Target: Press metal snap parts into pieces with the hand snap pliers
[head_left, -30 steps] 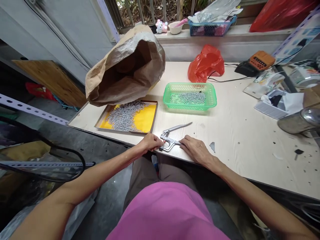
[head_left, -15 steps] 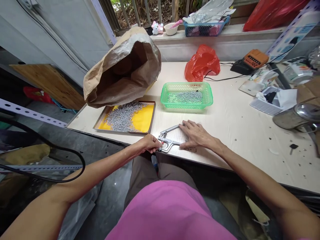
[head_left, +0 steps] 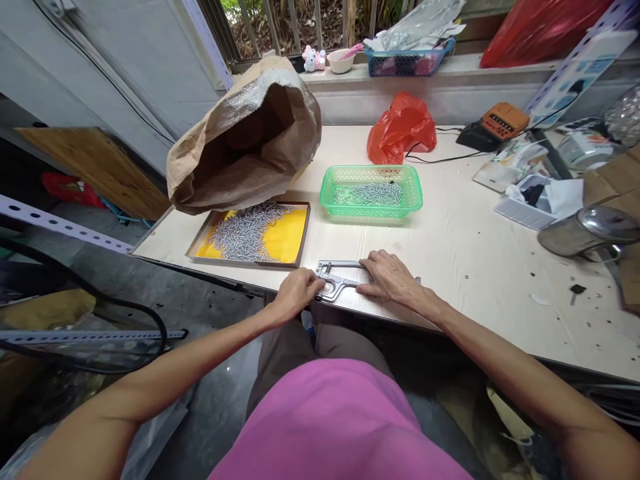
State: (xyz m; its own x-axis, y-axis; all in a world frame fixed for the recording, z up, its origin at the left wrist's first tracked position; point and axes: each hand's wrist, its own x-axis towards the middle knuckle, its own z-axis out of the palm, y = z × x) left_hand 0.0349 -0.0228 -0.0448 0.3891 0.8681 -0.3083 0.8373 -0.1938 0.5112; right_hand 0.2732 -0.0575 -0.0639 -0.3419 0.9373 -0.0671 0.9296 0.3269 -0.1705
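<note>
Grey metal hand pliers (head_left: 340, 285) with a coil spring lie flat at the table's front edge, their jaw end toward the left. My right hand (head_left: 393, 279) grips both handles, fingers on the far one and thumb by the near one. At the jaws my left hand (head_left: 297, 291) is closed in a pinch; whatever is between its fingertips is hidden. Just beyond it, a shallow tray (head_left: 304, 235) with a yellow bottom carries a heap of small shiny metal pieces (head_left: 245, 233). A green plastic basket (head_left: 371, 212) with similar pieces stands farther back.
A large open paper sack (head_left: 245, 140) leans over the tray's back side. Behind the basket lies a red plastic bag (head_left: 403, 130). To the right are an orange-and-black charger (head_left: 495, 125), a white box (head_left: 527, 210) and a metal pot (head_left: 590, 230).
My right hand has squeezed the pliers' handles closer together, the far handle swinging toward me. The red bit at the jaws is now hidden behind my left fingertips.
</note>
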